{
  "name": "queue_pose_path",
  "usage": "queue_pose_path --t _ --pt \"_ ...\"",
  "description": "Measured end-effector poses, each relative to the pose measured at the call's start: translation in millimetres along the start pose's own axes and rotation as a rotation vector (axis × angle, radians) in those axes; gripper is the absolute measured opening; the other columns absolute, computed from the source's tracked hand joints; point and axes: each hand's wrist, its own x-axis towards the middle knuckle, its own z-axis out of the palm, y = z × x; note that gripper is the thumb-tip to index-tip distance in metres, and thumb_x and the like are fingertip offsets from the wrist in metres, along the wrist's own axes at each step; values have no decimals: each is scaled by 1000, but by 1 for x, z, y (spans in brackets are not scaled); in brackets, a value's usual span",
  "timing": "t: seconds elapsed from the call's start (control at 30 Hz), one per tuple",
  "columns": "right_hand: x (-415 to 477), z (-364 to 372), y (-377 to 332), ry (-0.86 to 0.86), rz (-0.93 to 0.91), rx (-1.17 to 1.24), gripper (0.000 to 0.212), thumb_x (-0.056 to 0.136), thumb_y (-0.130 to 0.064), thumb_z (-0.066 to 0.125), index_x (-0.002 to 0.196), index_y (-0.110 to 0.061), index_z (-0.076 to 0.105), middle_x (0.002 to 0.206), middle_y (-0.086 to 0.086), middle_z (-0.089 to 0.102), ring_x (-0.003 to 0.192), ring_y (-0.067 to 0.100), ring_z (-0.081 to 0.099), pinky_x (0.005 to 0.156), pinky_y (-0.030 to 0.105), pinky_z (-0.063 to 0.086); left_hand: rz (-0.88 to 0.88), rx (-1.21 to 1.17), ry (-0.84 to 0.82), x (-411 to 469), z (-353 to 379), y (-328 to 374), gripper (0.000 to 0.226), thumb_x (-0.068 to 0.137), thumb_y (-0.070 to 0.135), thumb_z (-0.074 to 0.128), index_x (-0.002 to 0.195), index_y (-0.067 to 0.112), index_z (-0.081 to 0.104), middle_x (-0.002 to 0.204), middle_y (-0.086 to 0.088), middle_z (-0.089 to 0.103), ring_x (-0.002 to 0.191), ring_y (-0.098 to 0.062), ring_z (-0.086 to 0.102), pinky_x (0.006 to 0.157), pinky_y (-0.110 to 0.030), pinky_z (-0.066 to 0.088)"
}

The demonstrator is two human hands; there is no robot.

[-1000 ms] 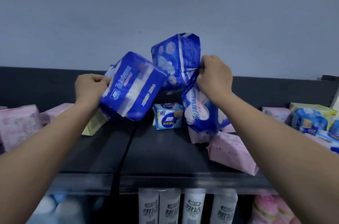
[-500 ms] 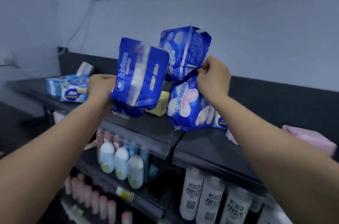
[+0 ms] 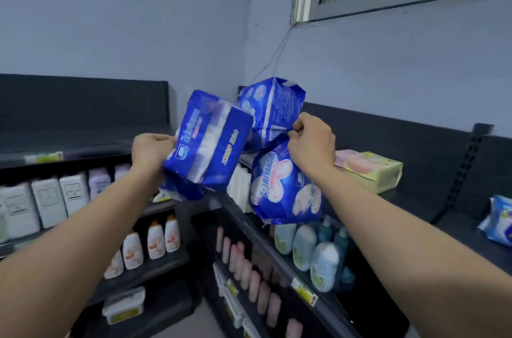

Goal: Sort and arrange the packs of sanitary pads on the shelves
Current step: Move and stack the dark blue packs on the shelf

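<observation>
My left grip (image 3: 151,150) is clamped on the lower edge of the striped blue pack (image 3: 210,143). My right grip (image 3: 311,141) is pinched tight on the wrappers of two more, where the upper blue pack (image 3: 273,107) and the lower blue pack (image 3: 279,188) meet. All three are in the air in front of me. None touches a shelf.

A second ago I faced a stretch of top shelf (image 3: 432,199) strewn with pink packs, and the lower blue pack hung low over it. Since then I have turned left with the load, and the corner where two shelf units meet is now ahead. The striped pack has also swung from a slant to nearly upright. I take this to mean the gathering of blue packs is done and I am carrying them to where they will be grouped. The setting down is not yet begun.

The striped pack's long axis runs steeply up, its top leaning a little right toward the corner and its printed face toward me. The upper pack stands above my fist with its long axis roughly upright. The lower pack hangs below my fist, long axis down, and its print reads turned over.

Beyond them, a yellow-green pack (image 3: 371,171) lies flat on the top shelf, and bottles (image 3: 304,246) fill the tier below. Farther left, the other unit's top shelf (image 3: 83,148) runs along the wall.
</observation>
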Motion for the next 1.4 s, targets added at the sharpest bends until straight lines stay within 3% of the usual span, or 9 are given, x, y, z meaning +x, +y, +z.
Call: queue_pose_path --t 0.17,0.3,0.47,0.57,0.63,0.83,1.03,1.2,1.4 --pt "-1 80 -80 -79 -73 79 11 90 -10 54 81 -14 48 92 4 59 82 25 53 66 35 41 2 78 153 41 -97 -4 26 80 -6 64 59 10 63 62 -2 59 59 -10 50 56 -23 41" --pt "1 145 -151 -143 -127 156 14 90 -10 55 78 -14 46 87 2 56 81 25 51 66 32 34 9 153 236 82 -178 -9 26 82 -1 65 58 7 60 53 1 53 50 -7 46 43 -17 36" --pt "-2 222 -235 -181 -190 225 14 93 -13 55 81 -15 48 87 0 56 79 20 49 66 29 31 23 229 322 130 -273 -14 23 85 1 64 62 1 61 38 12 49 43 -1 43 50 -23 34" --pt "-5 262 -280 -197 -237 269 12 92 -13 56 82 -15 49 89 -1 56 79 19 51 65 29 31 55 272 394 152 -320 -15 11 88 9 65 79 3 69 58 2 59 55 -5 47 51 -23 39" --pt "-5 291 -310 -217 -260 299 13 92 -12 55 81 -16 49 88 -2 55 78 20 52 64 30 33 71 322 437 168 -354 -17 14 90 13 64 79 6 70 65 -1 63 57 -6 50 53 -23 40" --pt "-2 355 -381 -259 -334 337 13 93 -13 55 83 -18 48 92 -1 56 80 21 52 66 30 34 113 524 554 207 -431 -22 28 89 16 63 67 -1 67 57 -9 57 57 -12 42 55 -29 36" --pt "18 426 -452 -254 -461 357 12 94 -12 53 84 -18 48 93 -4 53 77 22 50 64 30 33 218 758 648 260 -493 -17 21 89 13 63 75 -1 70 76 -16 66 71 -19 54 73 -36 46" --pt "43 487 -512 -225 -569 391 10 92 -7 50 84 -13 52 88 -2 55 72 26 52 59 32 33 350 1028 668 318 -543 -10 25 89 9 60 74 -8 70 84 -19 66 80 -32 58 72 -33 39" --pt "75 555 -576 -237 -588 501 11 92 -8 50 82 -14 51 89 -1 55 74 23 53 60 30 34 458 1256 659 384 -597 -3 20 92 10 61 88 -6 73 100 -15 68 90 -32 60 74 -27 32"
